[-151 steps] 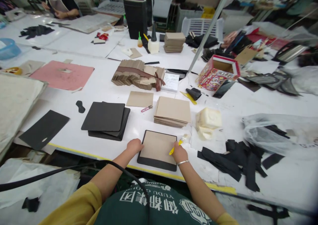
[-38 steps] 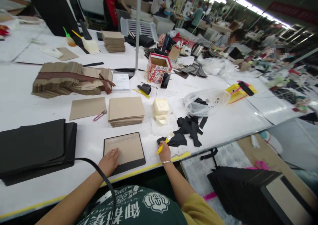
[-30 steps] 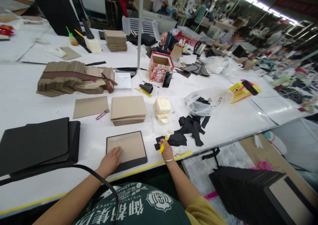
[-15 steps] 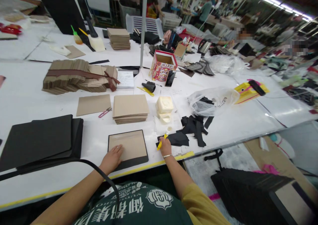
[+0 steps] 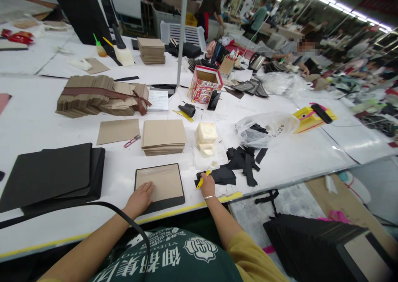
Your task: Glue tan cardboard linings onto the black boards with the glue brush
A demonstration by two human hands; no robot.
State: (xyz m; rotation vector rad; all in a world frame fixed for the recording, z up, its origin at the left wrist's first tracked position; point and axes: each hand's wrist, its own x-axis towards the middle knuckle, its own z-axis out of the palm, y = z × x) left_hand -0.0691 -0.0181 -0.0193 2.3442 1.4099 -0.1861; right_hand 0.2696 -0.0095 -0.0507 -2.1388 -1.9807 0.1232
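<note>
My left hand lies on a tan cardboard sheet, its fingers stretched out. Beneath that sheet is a slightly larger black sheet, showing as a border. My right hand grips a glue brush by its yellow handle, with the pale bristles pointing away from me. The brush is over or beside small black strips; I cannot tell if it touches them. Just beyond stands a cream-coloured tub crusted with what looks like dried glue.
A cardboard stack, a single cardboard piece and pink thread snips lie behind my left hand. Black panels are piled at left. A plastic bag sits at right. A black cord crosses above my left forearm.
Both hands stay nearly in place, the left on the cardboard and the right around the brush. The view has shifted slightly. In the background, a person in dark clothing now shows bending over.
</note>
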